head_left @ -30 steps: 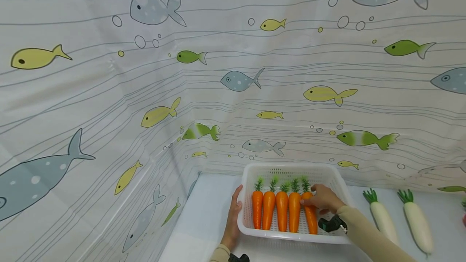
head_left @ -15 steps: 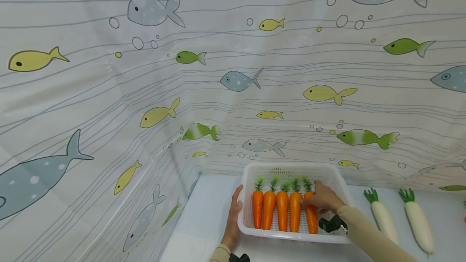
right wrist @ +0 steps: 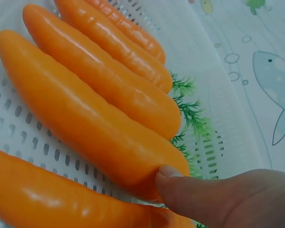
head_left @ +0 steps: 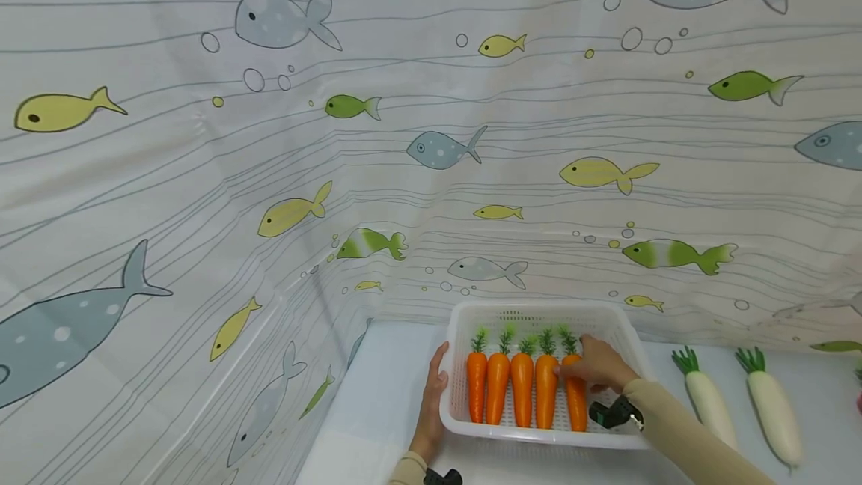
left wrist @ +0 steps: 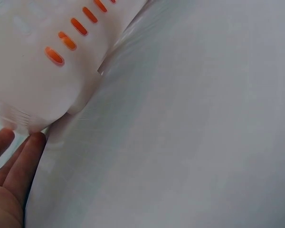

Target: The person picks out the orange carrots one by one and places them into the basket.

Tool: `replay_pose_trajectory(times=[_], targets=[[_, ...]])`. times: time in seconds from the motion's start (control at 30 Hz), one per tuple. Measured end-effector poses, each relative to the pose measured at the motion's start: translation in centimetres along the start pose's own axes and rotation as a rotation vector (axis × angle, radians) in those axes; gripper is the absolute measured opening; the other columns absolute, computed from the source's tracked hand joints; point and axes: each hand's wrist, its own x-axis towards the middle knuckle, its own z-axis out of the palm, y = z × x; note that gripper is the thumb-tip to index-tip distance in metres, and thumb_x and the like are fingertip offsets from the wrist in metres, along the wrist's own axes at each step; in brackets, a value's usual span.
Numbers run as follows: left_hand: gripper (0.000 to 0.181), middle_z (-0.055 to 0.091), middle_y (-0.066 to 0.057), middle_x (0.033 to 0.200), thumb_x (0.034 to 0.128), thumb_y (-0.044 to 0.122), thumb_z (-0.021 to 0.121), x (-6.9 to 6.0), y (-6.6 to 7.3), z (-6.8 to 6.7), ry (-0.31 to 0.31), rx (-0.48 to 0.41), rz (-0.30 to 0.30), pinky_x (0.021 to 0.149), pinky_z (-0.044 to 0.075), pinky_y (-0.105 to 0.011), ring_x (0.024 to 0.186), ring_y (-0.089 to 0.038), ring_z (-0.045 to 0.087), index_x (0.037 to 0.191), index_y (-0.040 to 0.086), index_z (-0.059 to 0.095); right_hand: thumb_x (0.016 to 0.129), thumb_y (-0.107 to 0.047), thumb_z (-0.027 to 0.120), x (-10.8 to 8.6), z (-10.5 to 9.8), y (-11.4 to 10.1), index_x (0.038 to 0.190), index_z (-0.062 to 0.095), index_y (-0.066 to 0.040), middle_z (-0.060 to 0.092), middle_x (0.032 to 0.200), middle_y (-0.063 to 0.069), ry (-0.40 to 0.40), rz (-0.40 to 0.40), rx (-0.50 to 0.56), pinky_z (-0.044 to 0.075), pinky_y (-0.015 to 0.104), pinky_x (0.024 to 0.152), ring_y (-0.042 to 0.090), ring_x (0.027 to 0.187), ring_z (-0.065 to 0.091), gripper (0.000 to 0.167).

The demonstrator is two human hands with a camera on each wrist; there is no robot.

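Several orange carrots (head_left: 521, 391) with green tops lie side by side in a white perforated plastic basket (head_left: 501, 431). My right hand (head_left: 602, 364) reaches over the rightmost carrot (head_left: 576, 403) near its leafy end and grips it, its thumb lying between it and the neighbouring carrot. Close up in the right wrist view, the thumb (right wrist: 204, 192) tip touches that neighbouring carrot (right wrist: 90, 118); the other fingers are hidden. My left hand (head_left: 431, 403) rests against the basket's left side with fingers extended. In the left wrist view, its fingertips (left wrist: 37, 137) touch the basket's outer wall (left wrist: 33, 85).
Two white radishes (head_left: 707, 403) with green tops lie on the white table (head_left: 384, 388) right of the basket. A reddish item (head_left: 859, 403) is partly cut off at the far right edge. Fish-printed curtains (head_left: 431, 193) rise behind and to the left.
The rightmost carrot's top has shifted slightly to the right, and my right hand's fingers moved a little with it. My left hand and the basket have stayed in place.
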Motion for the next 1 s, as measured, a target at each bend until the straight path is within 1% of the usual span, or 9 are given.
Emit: replay_pose_trajectory(times=[0.13,0.23,0.43,0.5,0.57,0.63,0.7,0.87,1.0], targets=[[0.059,0.022,-0.005,0.177,0.1104,0.048,0.021,0.0,0.1,0.2,-0.002,-0.004,-0.020,0.122,0.034,-0.070,0.156,-0.039,0.033,0.169,0.039,0.020,0.088,-0.041,0.085,-0.2,-0.1,0.0,0.140,0.042,0.022,0.060,0.126,0.036,-0.016,0.022,0.023,0.065,0.042,0.065,0.030,0.092,0.067,0.093],[0.059,0.022,-0.006,0.177,0.1104,0.047,0.022,-0.1,0.1,0.3,-0.004,-0.006,-0.021,0.122,0.035,-0.069,0.156,-0.040,0.033,0.169,0.038,0.020,0.090,-0.041,0.083,-0.5,-0.2,-0.1,0.142,0.041,0.020,0.059,0.127,0.036,-0.019,0.011,0.042,0.065,0.043,0.064,0.030,0.094,0.067,0.090],[0.058,0.024,-0.004,0.177,0.1102,0.048,0.022,0.0,0.1,0.1,-0.003,-0.018,-0.025,0.122,0.036,-0.067,0.156,-0.039,0.035,0.168,0.040,0.021,0.092,-0.036,0.080,-1.7,-0.6,-1.3,0.145,0.042,0.017,0.061,0.109,0.021,-0.072,0.014,0.083,0.064,0.040,0.062,0.025,0.083,0.063,0.084],[0.058,0.025,-0.002,0.176,0.1098,0.050,0.023,0.0,0.2,-0.1,0.002,-0.025,-0.031,0.122,0.036,-0.066,0.156,-0.038,0.036,0.167,0.042,0.021,0.092,-0.036,0.080,-2.1,-0.7,-1.8,0.150,0.040,0.016,0.063,0.116,0.026,-0.088,0.009,0.078,0.064,0.038,0.061,0.024,0.080,0.064,0.087],[0.058,0.025,-0.002,0.176,0.1095,0.051,0.023,0.0,0.3,-0.1,0.004,-0.026,-0.038,0.122,0.037,-0.066,0.155,-0.037,0.036,0.167,0.043,0.021,0.093,-0.039,0.079,-2.7,-1.1,-2.1,0.154,0.035,0.017,0.060,0.130,0.035,-0.107,-0.011,0.058,0.064,0.039,0.061,0.023,0.081,0.067,0.094],[0.058,0.025,-0.002,0.176,0.1095,0.050,0.023,-0.1,0.3,-0.1,0.006,-0.022,-0.035,0.122,0.037,-0.067,0.155,-0.038,0.036,0.167,0.042,0.022,0.094,-0.044,0.079,-3.4,-1.6,-2.3,0.155,0.033,0.018,0.052,0.142,0.041,-0.132,-0.033,0.037,0.064,0.039,0.063,0.023,0.083,0.069,0.098],[0.058,0.025,-0.002,0.176,0.1095,0.050,0.023,-0.1,0.3,-0.1,0.006,-0.016,-0.034,0.122,0.037,-0.067,0.155,-0.037,0.036,0.167,0.042,0.022,0.094,-0.046,0.078,-4.1,-2.3,-2.5,0.153,0.039,0.016,0.051,0.147,0.040,-0.143,-0.068,0.036,0.064,0.038,0.063,0.022,0.083,0.071,0.094],[0.059,0.024,-0.002,0.177,0.1094,0.052,0.023,-0.1,0.1,-0.2,0.001,-0.003,-0.042,0.122,0.036,-0.068,0.156,-0.039,0.035,0.167,0.042,0.021,0.097,-0.037,0.076,-5.2,-4.4,-2.0,0.141,0.063,0.004,0.064,0.139,0.031,-0.150,-0.228,0.087,0.063,0.037,0.056,0.024,0.077,0.071,0.062],[0.058,0.024,-0.003,0.177,0.1098,0.051,0.022,0.0,0.0,-0.3,0.000,-0.007,-0.035,0.121,0.036,-0.068,0.157,-0.039,0.034,0.167,0.042,0.021,0.100,-0.030,0.073,-5.9,-6.6,-1.3,0.134,0.069,0.002,0.070,0.130,0.027,-0.108,-0.330,0.074,0.062,0.034,0.054,0.021,0.075,0.071,0.047]])
